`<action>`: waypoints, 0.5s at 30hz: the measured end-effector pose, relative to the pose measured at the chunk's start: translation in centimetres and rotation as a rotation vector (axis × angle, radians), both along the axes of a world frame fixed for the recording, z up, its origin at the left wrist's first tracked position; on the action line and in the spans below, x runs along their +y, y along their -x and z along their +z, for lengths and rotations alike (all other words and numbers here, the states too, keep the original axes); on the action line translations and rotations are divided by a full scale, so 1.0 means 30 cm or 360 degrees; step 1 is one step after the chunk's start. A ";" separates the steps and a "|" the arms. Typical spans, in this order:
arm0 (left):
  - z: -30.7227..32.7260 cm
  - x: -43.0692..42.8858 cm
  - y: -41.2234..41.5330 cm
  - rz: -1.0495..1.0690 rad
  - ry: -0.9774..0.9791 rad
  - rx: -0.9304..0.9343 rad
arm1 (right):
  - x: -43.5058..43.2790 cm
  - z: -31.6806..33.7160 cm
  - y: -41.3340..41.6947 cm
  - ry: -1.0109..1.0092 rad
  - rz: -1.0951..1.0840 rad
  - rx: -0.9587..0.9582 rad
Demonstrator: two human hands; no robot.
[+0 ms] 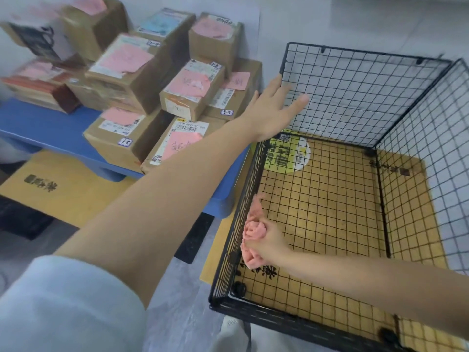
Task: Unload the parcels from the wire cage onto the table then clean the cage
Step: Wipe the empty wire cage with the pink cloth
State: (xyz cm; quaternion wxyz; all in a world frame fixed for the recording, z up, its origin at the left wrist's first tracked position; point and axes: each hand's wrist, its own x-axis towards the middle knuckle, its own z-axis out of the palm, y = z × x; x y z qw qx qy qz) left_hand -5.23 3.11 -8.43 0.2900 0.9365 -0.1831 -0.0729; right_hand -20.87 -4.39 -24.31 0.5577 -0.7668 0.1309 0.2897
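The black wire cage (pixel 380 80) stands open-topped on the right with nothing inside it; yellow cardboard shows through its mesh floor. My left hand (pixel 274 107) lies flat with fingers spread against the cage's far-left corner, at the top of the back panel. My right hand (pixel 269 240) is inside the cage, gripping a crumpled pink cloth (pixel 252 232) pressed against the inner face of the left wire wall. Several brown cardboard parcels (pixel 190 92) with pink and white labels are stacked on the blue table (pixel 50 128) at the left.
Flat yellow cardboard (pixel 63 184) lies on the floor under the blue table. A round yellow-and-white sticker (pixel 291 153) sits under the cage's far-left corner. Grey floor (pixel 182 301) runs between table and cage. A white shoe (pixel 228 331) shows at the bottom edge.
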 end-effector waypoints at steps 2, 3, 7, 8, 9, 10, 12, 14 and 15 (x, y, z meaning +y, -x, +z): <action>0.000 -0.001 -0.004 0.0007 0.0024 0.0014 | 0.007 -0.042 -0.005 0.0044 -0.0005 0.0105; 0.000 -0.001 -0.004 0.0009 0.0032 0.0014 | 0.008 -0.055 -0.006 0.0041 -0.0021 0.0143; 0.003 -0.004 -0.001 0.0049 0.0079 0.0031 | -0.004 0.015 0.012 -0.0071 -0.0058 0.0104; 0.006 -0.004 0.001 0.0054 0.0081 0.0046 | -0.014 0.055 0.021 -0.0128 -0.0037 0.0067; 0.008 -0.005 0.003 0.0056 0.0073 0.0058 | -0.028 0.106 0.030 -0.0208 -0.0007 0.0026; 0.009 -0.006 0.006 0.0056 0.0065 0.0067 | -0.042 0.162 0.039 -0.0327 0.0029 -0.0027; 0.011 -0.008 0.010 0.0056 0.0060 0.0081 | -0.074 0.281 0.054 -0.0554 0.0148 -0.0281; 0.013 -0.012 0.012 0.0064 0.0066 0.0092 | -0.092 0.387 0.059 -0.0552 0.0289 -0.0626; 0.014 -0.013 0.013 0.0069 0.0070 0.0097 | -0.092 0.418 0.063 -0.0505 0.0335 -0.0738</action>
